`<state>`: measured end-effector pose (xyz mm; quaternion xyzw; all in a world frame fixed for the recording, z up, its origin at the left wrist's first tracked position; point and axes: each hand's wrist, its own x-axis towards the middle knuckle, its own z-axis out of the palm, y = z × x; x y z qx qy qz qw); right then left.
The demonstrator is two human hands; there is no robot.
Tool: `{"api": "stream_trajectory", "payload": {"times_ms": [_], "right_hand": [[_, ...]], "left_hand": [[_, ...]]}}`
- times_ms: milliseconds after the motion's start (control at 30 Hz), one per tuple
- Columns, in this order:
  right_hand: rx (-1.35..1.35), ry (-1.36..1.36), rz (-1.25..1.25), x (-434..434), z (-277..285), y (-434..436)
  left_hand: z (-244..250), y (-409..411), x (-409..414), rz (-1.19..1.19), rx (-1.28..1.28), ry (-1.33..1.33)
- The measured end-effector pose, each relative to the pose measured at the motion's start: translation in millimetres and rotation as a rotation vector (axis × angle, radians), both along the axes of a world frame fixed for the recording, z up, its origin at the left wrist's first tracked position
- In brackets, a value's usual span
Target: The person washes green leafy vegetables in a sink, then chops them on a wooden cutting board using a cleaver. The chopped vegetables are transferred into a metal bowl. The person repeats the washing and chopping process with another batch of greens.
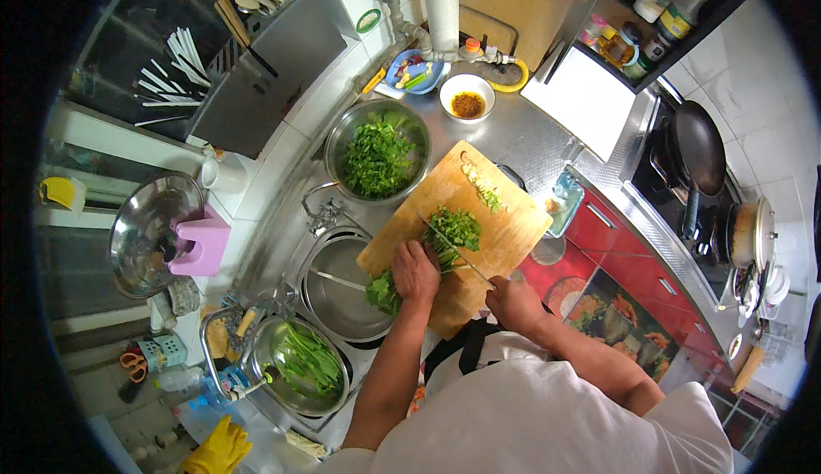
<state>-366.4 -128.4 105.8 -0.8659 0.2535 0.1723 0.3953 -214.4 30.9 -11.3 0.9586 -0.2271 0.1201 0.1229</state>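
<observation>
On a wooden cutting board (pixel 404 233) lies a heap of chopped leafy greens (pixel 458 225). My left hand (pixel 415 270) presses down on a bunch of uncut greens (pixel 383 293), whose leaves stick out past the board's left edge. In my right hand (pixel 514 304) is the handle of a kitchen knife (pixel 463 258). Its blade slants across the board, between the chopped heap and the held bunch. Chopped pale pieces (pixel 482 190), perhaps scallion or garlic, lie near the far corner.
Beyond the board stands a steel bowl (pixel 332 147) of chopped greens, with a white bowl (pixel 485 112) of reddish sauce and a blue dish (pixel 438 83) behind. Left are a sink basin (pixel 349 323) and a steel bowl (pixel 264 387) of whole greens. A wok (pixel 699 147) sits at right.
</observation>
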Motion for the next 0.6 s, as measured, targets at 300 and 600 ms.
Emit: {"api": "stream_trajectory", "payload": {"times_ms": [300,600], "right_hand": [[-0.044,-0.029,-0.003,26,-61,4],[0.066,-0.136,-0.05,16,-46,-5]], "left_hand": [[4,-5,2,-0.046,-0.042,-0.043],[-5,-2,3,-0.008,-0.017,-0.058]]}}
